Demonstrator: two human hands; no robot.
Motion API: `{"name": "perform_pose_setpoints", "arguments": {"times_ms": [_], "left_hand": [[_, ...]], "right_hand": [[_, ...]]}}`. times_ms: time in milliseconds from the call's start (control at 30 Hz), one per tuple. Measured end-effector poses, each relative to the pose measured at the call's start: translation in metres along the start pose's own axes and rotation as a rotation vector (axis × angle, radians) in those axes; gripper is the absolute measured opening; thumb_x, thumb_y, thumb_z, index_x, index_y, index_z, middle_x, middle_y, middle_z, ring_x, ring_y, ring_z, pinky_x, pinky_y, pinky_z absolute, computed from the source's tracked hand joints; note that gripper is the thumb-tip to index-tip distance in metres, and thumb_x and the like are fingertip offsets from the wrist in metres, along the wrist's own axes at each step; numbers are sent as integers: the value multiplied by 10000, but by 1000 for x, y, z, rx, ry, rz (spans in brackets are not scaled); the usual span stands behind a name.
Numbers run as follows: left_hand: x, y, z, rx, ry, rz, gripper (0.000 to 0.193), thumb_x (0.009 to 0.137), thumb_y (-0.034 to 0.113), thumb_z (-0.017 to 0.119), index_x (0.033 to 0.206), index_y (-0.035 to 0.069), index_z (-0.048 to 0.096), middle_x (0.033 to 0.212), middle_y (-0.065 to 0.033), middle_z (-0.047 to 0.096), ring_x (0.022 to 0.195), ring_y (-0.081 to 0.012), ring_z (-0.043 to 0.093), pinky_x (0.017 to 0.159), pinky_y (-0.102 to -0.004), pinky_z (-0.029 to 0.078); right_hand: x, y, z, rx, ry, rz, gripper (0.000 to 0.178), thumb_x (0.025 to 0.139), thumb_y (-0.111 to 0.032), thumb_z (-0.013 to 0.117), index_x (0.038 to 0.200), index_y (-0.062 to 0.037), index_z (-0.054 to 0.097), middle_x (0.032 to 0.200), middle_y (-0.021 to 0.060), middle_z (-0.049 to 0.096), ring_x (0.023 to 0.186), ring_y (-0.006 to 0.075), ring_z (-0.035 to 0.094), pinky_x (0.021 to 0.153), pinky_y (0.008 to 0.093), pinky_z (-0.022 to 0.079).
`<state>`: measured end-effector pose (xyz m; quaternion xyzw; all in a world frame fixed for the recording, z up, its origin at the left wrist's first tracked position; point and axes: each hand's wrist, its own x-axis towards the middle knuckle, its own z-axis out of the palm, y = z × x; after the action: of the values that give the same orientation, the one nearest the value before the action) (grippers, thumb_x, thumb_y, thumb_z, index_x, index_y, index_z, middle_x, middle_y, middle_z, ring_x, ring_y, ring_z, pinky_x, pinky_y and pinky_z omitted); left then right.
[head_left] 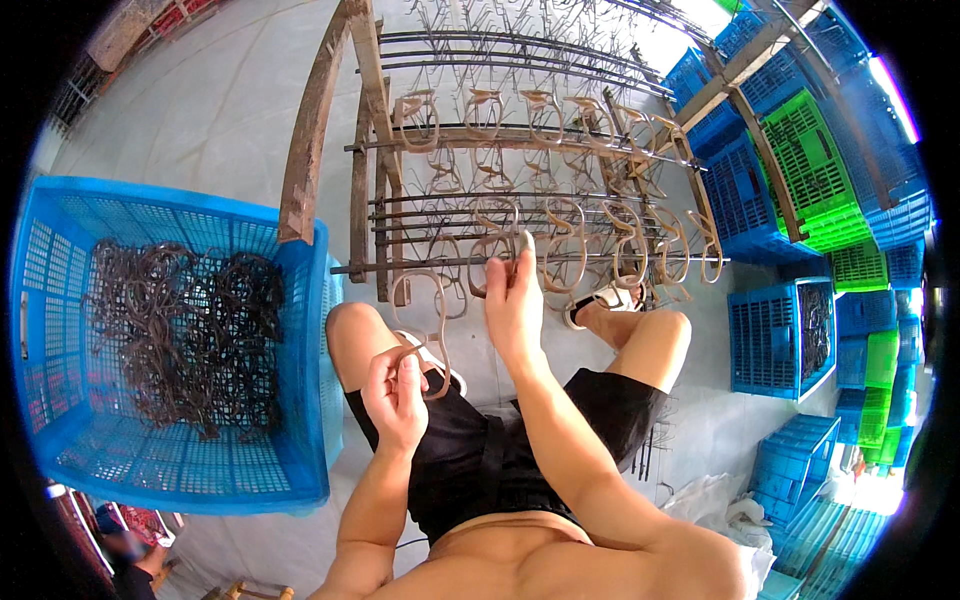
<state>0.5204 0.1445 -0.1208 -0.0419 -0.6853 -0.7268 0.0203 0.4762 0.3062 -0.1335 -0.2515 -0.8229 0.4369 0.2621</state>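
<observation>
My left hand (396, 400) is closed on a brown looped frame (441, 318), thin and curved, which rises from the fingertips toward the rack. Its upper loop reaches close to the nearest dark rod (590, 261). Just right of it, my right hand (514, 312) is raised at that rod. The fingers are bent together at a hanging looped frame (482, 247), partly hidden behind them. Several similar frames (566, 245) hang in a row along the rod to the right.
A wooden rack (362, 190) with more rods of looped frames stands ahead. On my left sits a blue plastic crate (325, 400) holding a tangle of dark pieces (190, 330). Blue crates (765, 340) and green crates (812, 165) are stacked at right. Another person (135, 565) is at lower left.
</observation>
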Motion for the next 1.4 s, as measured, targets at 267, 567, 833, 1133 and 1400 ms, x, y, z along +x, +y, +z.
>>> {"name": "perform_pose_setpoints", "arguments": {"times_ms": [267, 567, 833, 1133, 1400], "left_hand": [[30, -6, 22, 213, 129, 274, 142, 911, 94, 516, 948, -40, 550, 764, -108, 610, 648, -157, 592, 589, -267, 469], [121, -28, 3, 403, -43, 140, 229, 858, 96, 596, 1065, 1, 579, 868, -98, 595, 691, -137, 555, 613, -241, 458], [126, -34, 6, 158, -32, -134, 153, 880, 137, 595, 907, -12, 618, 704, -35, 614, 593, -68, 524, 519, -216, 417], [124, -37, 5, 131, -12, -141, 152, 886, 141, 586, 887, -10, 602, 708, -43, 614, 590, -79, 535, 514, -217, 432], [118, -38, 2, -99, -50, -222, 174, 907, 157, 545, 904, -8, 599, 743, -53, 628, 616, -96, 558, 559, -225, 455]], "right_hand": [[-54, -48, -2, 459, -315, 43, 380, 929, -120, 479, 1277, 12, 403, 702, 71, 520, 596, 133, 510, 573, 266, 450], [-21, -49, 70, 591, 25, 364, 171, 961, -151, 440, 991, 4, 505, 523, 10, 456, 434, 76, 414, 397, 255, 347], [-22, -43, 86, 566, 96, 354, 133, 951, -108, 417, 936, 17, 461, 552, 41, 450, 463, 120, 418, 438, 282, 359], [-17, -34, 93, 444, 107, 329, 173, 944, -114, 423, 853, 25, 468, 606, 113, 466, 514, 197, 435, 474, 329, 372], [-24, -41, 92, 551, 65, 309, 165, 951, -120, 431, 865, 16, 469, 636, 118, 550, 515, 168, 513, 474, 306, 427]]}}
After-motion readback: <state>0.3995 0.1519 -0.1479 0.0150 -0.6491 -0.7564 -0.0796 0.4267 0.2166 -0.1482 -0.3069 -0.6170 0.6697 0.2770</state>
